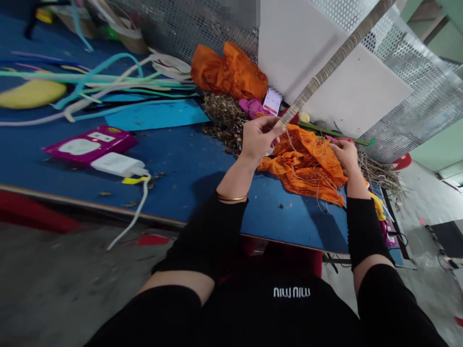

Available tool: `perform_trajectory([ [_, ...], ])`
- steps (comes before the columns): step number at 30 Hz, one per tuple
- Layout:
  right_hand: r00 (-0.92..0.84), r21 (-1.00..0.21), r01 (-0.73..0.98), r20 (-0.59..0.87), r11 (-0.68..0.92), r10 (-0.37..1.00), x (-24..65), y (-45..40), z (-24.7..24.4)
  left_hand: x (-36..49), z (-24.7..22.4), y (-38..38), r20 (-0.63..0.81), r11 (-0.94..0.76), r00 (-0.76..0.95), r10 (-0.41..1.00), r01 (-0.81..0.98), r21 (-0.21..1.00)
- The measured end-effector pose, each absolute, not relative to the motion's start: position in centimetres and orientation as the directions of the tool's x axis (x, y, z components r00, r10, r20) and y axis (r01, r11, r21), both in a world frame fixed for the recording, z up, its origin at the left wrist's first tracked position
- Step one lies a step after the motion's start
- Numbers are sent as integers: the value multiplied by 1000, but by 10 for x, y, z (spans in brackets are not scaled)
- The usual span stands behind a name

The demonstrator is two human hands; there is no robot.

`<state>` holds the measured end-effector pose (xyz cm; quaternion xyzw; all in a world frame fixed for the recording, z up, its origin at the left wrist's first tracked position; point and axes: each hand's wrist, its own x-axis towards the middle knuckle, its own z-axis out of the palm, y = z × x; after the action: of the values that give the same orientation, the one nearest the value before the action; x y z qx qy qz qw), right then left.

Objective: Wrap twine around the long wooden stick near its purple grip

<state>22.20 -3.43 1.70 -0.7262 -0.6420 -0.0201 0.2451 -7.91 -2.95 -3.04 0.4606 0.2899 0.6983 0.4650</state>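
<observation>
**Left hand gripping a wrapped rod above a crumpled orange cloth**

The left hand (256,139) is closing its fingers around the lower end of a wrapped rod (317,78), which is slanting up toward the far right and bearing a tight spiral of beige binding. The right hand (345,153) is reaching to the far right side of the orange cloth (311,166), its fingers bending close together; whether they are pinching the cloth, a strand or something else, I cannot tell. The cloth is lying rumpled on the blue table (202,185), between the two hands, and a thin thread (318,187) is looping loosely over it and past its near edge.

Just beyond the cloth, a green stem (331,132) is lying lengthwise. Dried stalks (223,118) are spreading to the left of the left hand, and dry twigs (379,171) are jutting out to the right of the right hand. Farther back, an orange bundle (228,73) is resting near a purple cloth (250,107), while a white board (318,38) is leaning upright behind the rod.

On the left, pastel strips (104,79) are lying tangled, some crossing a turquoise sheet (159,115). Nearer, a magenta packet (87,145) is sitting beside a white adapter (117,164), whose cord (139,210) is hanging over the near table edge.
</observation>
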Motion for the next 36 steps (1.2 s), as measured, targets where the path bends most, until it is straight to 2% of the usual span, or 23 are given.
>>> perform_trajectory([
  [4, 312, -398, 896, 254, -195, 915, 200, 5, -6, -79, -31, -29, 357, -384, -142, 923, -377, 843],
  [7, 375, -490, 837, 194, -241, 906, 202, 18, -12, -81, -30, -29, 343, -368, -136, 929, -391, 843],
  [14, 391, -747, 649, 165, -145, 906, 223, -1, 11, -78, -25, -34, 340, -355, -109, 934, -392, 849],
  [20, 372, -860, 509, 174, -43, 911, 228, -19, 47, -73, -25, -34, 361, -359, -77, 929, -416, 835],
  [25, 360, -876, 475, 278, 81, 890, 234, -31, 77, -70, -25, -35, 362, -351, -61, 930, -437, 828],
  [28, 280, -865, 476, 320, 159, 905, 221, -39, 72, -69, -25, -37, 361, -349, -59, 931, -440, 827],
  [30, 193, -844, 482, 364, 235, 911, 205, -44, 60, -70, -25, -37, 371, -361, -66, 926, -435, 825],
  [34, -126, -767, 502, 392, 400, 911, 178, -44, 39, -71, -24, -38, 390, -390, -93, 916, -429, 815],
  [36, -123, -723, 519, 465, 456, 877, 173, -36, 40, -72, -25, -37, 390, -389, -92, 916, -434, 813],
])
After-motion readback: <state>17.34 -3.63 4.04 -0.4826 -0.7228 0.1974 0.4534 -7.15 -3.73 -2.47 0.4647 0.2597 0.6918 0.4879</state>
